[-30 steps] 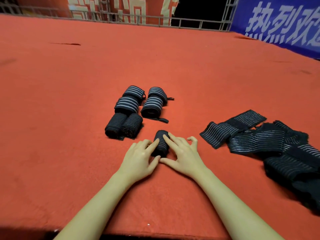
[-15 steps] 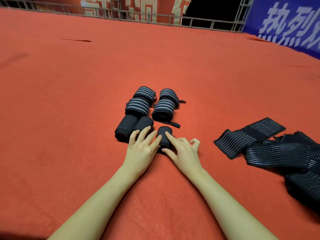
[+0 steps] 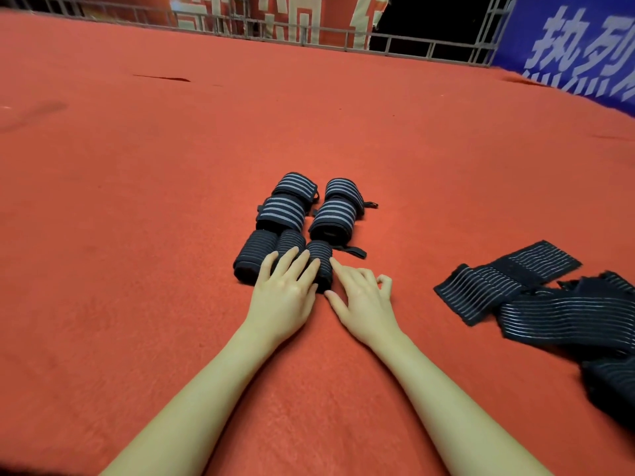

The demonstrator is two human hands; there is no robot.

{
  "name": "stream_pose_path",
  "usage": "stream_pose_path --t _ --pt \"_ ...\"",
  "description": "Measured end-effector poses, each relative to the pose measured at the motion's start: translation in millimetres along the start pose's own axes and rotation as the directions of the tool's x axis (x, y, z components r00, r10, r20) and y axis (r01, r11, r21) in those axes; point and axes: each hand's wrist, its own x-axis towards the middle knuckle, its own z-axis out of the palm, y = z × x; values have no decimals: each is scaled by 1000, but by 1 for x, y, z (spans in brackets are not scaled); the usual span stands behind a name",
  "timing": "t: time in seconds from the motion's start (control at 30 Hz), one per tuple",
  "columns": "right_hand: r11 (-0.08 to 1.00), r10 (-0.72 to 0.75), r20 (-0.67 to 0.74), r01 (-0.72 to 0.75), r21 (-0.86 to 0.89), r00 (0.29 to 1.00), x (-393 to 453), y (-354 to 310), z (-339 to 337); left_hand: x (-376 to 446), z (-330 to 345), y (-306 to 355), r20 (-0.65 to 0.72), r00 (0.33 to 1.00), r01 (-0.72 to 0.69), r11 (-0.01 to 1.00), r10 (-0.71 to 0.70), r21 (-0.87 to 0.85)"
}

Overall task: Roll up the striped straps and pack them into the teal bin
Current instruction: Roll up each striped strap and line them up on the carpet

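A small rolled black strap with thin grey stripes (image 3: pixel 320 261) lies on the red carpet beside several other rolled straps (image 3: pixel 285 211). My left hand (image 3: pixel 287 293) lies flat, fingers straight, over the rolls on its left and touches it. My right hand (image 3: pixel 360 297) touches its right side with a straight index finger and thumb; the other fingers are loosely curled. A heap of unrolled striped straps (image 3: pixel 536 297) lies at the right. No teal bin is in view.
The red carpet (image 3: pixel 137 201) stretches far ahead to a metal railing (image 3: pixel 309 32) with banners behind. A blue banner (image 3: pixel 567 49) runs along the right edge.
Both hands pushed the small roll forward and left until it sits against the row of finished rolls. The left hand now rests over the neighbouring rolls.
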Motion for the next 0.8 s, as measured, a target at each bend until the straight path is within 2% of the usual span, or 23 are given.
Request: stream_pose_path --t 0.2,0.47,0.63,0.8 --pt "991 -1 -63 -8 -136 998 -30 27 -16 1 -14 38 70 998 9 995 -2 -104" --pt "911 146 -181 -203 -358 973 -92 102 -67 6 -18 116 231 972 -1 979 49 -203" --pt "870 325 -168 -364 -334 931 -110 125 -76 25 -17 160 326 939 -11 959 106 -282" --pt "858 372 -188 -414 -305 909 -99 134 -82 54 -11 180 344 921 -27 914 180 -405"
